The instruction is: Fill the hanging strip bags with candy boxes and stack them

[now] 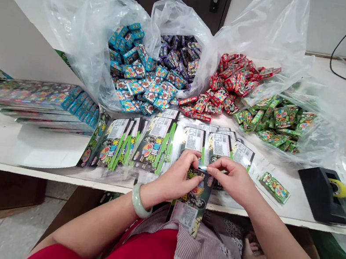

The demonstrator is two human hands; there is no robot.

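Observation:
My left hand (183,174) is closed on a black printed packet (192,202) with green lettering and a white label. The packet hangs over the table's front edge, close to my lap. At its top edge, the thumb and fingers of my right hand (233,179) are pinched together. Something clear and shiny shows between the fingertips, perhaps the packet's plastic edge. Beyond both hands lie rows of similar black packets (154,139) with barcode labels, overlapping one another. A small green box (275,187) rests on the table to the right of my right hand.
Clear plastic bags at the back hold blue boxes (136,71), purple boxes (181,57), red boxes (231,82) and green boxes (282,117). A black tape dispenser (325,196) stands at right. At left, an open carton (55,149) holds stacked filled packets (50,103).

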